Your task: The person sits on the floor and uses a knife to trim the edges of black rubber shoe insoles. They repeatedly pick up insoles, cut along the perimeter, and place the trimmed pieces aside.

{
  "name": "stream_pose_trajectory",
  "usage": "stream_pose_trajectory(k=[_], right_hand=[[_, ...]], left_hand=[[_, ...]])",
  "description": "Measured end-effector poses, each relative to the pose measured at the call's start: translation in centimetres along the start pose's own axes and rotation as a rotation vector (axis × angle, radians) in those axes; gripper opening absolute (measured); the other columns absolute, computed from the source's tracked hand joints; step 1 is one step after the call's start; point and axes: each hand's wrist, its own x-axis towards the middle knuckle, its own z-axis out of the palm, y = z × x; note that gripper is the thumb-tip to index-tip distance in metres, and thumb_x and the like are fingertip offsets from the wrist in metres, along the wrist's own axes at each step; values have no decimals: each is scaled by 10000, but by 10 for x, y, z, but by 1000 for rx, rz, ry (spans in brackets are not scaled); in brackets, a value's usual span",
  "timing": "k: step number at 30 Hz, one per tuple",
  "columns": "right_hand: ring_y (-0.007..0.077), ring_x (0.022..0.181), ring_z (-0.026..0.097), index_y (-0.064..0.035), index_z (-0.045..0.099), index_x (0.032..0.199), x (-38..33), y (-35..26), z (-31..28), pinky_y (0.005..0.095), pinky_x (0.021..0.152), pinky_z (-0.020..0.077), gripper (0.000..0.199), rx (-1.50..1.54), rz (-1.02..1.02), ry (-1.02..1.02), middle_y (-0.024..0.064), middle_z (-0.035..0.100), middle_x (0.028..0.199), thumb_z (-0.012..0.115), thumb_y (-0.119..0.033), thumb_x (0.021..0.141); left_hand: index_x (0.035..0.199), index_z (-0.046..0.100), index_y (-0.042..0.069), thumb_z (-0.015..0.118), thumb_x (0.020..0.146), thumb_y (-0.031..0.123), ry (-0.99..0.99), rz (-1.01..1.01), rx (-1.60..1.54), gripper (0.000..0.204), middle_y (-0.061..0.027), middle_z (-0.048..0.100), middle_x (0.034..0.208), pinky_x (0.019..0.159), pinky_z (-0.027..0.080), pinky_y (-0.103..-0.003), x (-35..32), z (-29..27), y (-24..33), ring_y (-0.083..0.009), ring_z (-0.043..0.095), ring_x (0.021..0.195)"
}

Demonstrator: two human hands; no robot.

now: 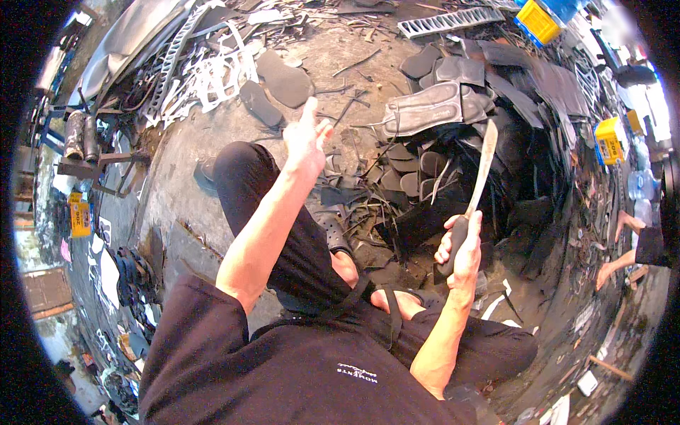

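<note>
My right hand [464, 248] is wrapped round the black handle of a long knife [485, 159], whose blade points up and away from me. My left hand [307, 136] is raised in front of my bent knee, forefinger stretched out and the other fingers partly curled; I see nothing in it. Just beyond that hand lie a broad dark sole-shaped piece [285, 79] and a narrower one [260, 104] on the ground. Past the knife is a pile with a moulded grey sheet [423, 111] on top and several dark sole-shaped pieces [401, 157] at its near side.
White cut-out scrap webbing [207, 79] is heaped at the far left. A perforated grey strip [451, 23] lies at the back. Dark offcuts [372, 212] litter the ground before my feet. Yellow containers [609, 142] stand at the right, where another person's hands [623, 225] show.
</note>
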Motion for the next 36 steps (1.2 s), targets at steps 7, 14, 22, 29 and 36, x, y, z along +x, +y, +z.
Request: stream_pose_trajectory(k=[7,14,22,29,36], right_hand=[[99,459,446,-92,586,989,-3,-21,-20,272,430,399,639,83,-117,78,-23,454,613,417,-702,1076],[104,469,456,-86,590,992,-10,-33,-47,281,433,405,640,172,-182,245,-10,455,622,417,-697,1078],[82,490,444,-66,603,1036,-13,-22,-46,267,449,387,592,10,-282,251,-31,454,633,409,-620,1116],[40,552,454,-78,627,1034,-30,-27,-23,232,477,381,315,-300,-503,267,-43,488,708,636,-389,1087],[47,518,454,-84,640,1041,-38,-32,-13,244,460,369,243,-131,-445,260,-50,499,683,678,-322,1070]], left_hand=[[1267,622,-22,848,888,296,-656,91,811,543,-128,747,1130,806,598,-393,-45,11,-151,-268,710,925],[1502,367,-30,914,768,288,-770,604,1938,969,-184,655,1212,1061,465,-561,-119,-25,-247,-369,613,1233],[1257,696,-21,896,849,281,-1007,-351,895,546,-79,769,1093,895,591,-346,-142,19,-142,-184,723,951],[1285,684,57,834,949,251,-970,-392,399,416,-35,752,1136,931,556,-344,-149,18,-52,-177,701,1007],[1269,721,11,847,933,178,-992,-90,560,395,-84,774,1193,959,573,-353,-149,16,-38,-163,720,1024]])
